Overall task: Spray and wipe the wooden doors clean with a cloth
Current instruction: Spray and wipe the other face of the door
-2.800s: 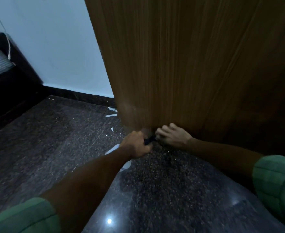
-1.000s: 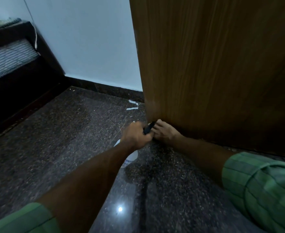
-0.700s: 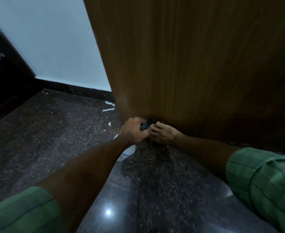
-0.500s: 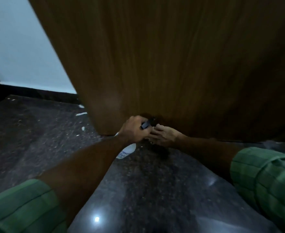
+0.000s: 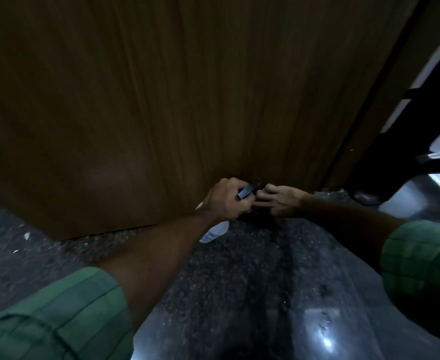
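A brown wooden door [image 5: 187, 100] fills the upper view, and its bottom edge meets the dark speckled floor. My left hand [image 5: 221, 203] grips a spray bottle [image 5: 215, 231] by its black trigger head, with the white body hanging below my wrist. The nozzle points at the foot of the door. My right hand [image 5: 283, 201] is close beside it at the door's bottom edge. Its fingers curl round a dark cloth [image 5: 252, 216] that is mostly lost in shadow.
The polished granite floor [image 5: 239, 294] reflects a light near me. The door frame [image 5: 369, 131] rises at the right, with a dark curved object [image 5: 431, 162] beyond it. Small white scraps [image 5: 26, 235] lie on the floor at the left.
The view has swung right, so the white wall and dark furniture at the left are out of sight and the door frame has appeared. Both hands stay together at the door's bottom edge.
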The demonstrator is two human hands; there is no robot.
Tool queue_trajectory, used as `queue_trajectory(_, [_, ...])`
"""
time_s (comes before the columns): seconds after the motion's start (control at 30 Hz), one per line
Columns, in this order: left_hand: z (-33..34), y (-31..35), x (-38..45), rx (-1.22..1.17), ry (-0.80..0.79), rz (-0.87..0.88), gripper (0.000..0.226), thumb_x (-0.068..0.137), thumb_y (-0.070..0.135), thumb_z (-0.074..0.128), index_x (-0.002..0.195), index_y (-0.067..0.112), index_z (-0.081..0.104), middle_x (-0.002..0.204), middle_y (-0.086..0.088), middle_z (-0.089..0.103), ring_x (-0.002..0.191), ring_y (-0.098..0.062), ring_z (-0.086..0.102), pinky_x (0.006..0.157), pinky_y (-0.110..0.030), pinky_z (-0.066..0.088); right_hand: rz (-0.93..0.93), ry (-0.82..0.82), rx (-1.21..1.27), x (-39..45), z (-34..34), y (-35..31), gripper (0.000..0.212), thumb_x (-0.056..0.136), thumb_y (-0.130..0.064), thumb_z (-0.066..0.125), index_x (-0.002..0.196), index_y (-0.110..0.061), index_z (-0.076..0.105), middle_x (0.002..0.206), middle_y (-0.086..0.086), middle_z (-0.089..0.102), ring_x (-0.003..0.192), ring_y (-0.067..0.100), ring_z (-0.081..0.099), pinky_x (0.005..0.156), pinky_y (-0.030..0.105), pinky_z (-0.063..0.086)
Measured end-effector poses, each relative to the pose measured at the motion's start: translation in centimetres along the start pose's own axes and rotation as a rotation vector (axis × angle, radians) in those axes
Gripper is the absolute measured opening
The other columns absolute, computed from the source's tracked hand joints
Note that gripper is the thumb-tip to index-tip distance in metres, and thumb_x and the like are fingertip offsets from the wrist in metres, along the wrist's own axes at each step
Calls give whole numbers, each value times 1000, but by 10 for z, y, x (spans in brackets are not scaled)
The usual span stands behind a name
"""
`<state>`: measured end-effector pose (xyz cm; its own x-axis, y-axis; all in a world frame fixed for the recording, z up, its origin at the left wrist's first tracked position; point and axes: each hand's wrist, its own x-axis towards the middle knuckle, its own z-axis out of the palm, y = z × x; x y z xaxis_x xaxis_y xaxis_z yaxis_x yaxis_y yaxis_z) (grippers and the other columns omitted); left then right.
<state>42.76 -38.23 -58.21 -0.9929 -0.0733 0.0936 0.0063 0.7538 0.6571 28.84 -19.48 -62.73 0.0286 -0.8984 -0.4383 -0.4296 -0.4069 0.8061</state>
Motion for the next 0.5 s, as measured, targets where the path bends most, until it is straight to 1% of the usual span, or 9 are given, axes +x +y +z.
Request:
queue_trajectory(0.03, [5,4,6,-2,-5,-4,32,87,36,60,56,33,52,49,9,50,45,-7,46,50,-29,30,-4,4,2,-12,9,0,30,104,-26,47,121,-28,72,166,1,31,144,28,39,111,39,42])
queue_trajectory(0.07, [10,9,11,-6,-13,-4,30,86,38,58,57,35,53,50,8,50,46,-11,46,50,-30,31,17,20,30,-24,17,2,27,102,-29,52,115,-29,75,163,0,36,140,27,44,107,38,44])
queue_trajectory(0.13, [20,15,21,-9,-33,4,29,85,40,56,57,33,51,52,5,51,48,-17,48,50,-34,35,62,-40,57,-45,27,4,20,95,-35,61,106,-34,78,157,-3,46,132,26,47,99,37,44])
queue_trajectory(0.17, [25,18,25,-8,-43,8,31,85,40,56,56,30,49,52,5,52,48,-18,49,51,-36,37,57,-78,49,-54,34,3,20,95,-36,61,107,-35,78,157,-2,45,130,27,43,98,38,41])
queue_trajectory(0.2, [29,20,29,-8,-49,8,33,85,40,56,55,28,48,53,6,52,48,-18,50,51,-35,37,57,-73,39,-64,41,1,22,96,-34,59,111,-34,76,158,-1,43,130,29,39,98,39,39])
queue_trajectory(0.3, [41,26,37,-38,-43,8,35,86,38,58,54,29,49,52,8,51,47,-15,48,54,-30,34,135,-81,33,-96,57,-6,25,98,-29,58,117,-29,74,157,2,39,127,30,37,99,38,39])
queue_trajectory(0.37, [47,33,42,-38,-38,22,35,88,34,61,55,36,54,51,9,49,46,-13,46,54,-29,32,206,-103,33,-114,65,-12,31,98,-28,56,126,-26,70,152,5,37,123,30,35,98,37,38])
queue_trajectory(0.43, [47,41,44,-11,-56,49,34,90,34,62,58,44,58,52,8,51,47,-13,47,53,-29,32,195,-170,-28,-123,75,-16,39,102,-28,48,138,-26,62,151,7,28,124,31,32,100,37,36])
queue_trajectory(0.5, [44,47,45,2,-63,62,29,88,38,59,59,45,58,54,7,52,49,-16,49,53,-31,34,213,-184,-30,-124,70,-17,39,103,-29,46,140,-26,60,150,8,23,125,31,29,99,39,32])
